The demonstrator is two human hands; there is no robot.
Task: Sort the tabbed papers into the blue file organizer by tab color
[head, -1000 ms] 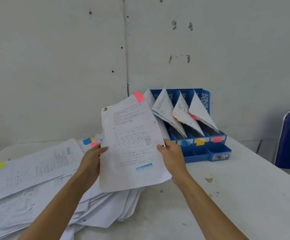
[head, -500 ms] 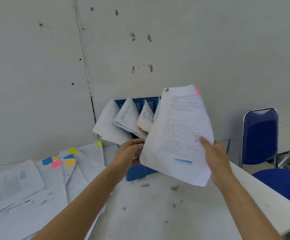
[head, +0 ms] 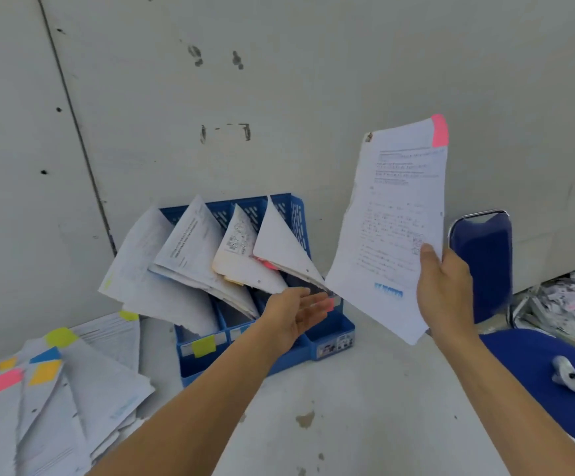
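Observation:
My right hand point(head: 445, 290) grips a white printed sheet point(head: 392, 228) with a pink tab point(head: 439, 130) at its top corner, held upright to the right of the blue file organizer point(head: 327, 334). The organizer stands against the wall with several slots of papers that flop leftward; a yellow label point(head: 203, 345) marks a front slot, and a pink label is half hidden behind my left hand. My left hand point(head: 294, 312) is open, palm up, just under the drooping papers of the rightmost slot point(head: 279, 249). A pile of tabbed papers point(head: 49, 400) lies at the left.
The white table point(head: 365, 417) is stained and ends at the right. A blue chair point(head: 481, 262) stands beside it with a small grey object point(head: 567, 374) on its seat. Crumpled paper litter point(head: 567, 304) lies on the floor at the far right. The wall is close behind.
My left hand has let go of the pink-tabbed sheet and reached to the organizer's right slot. My right hand has carried the sheet rightward and upright. The view has turned right.

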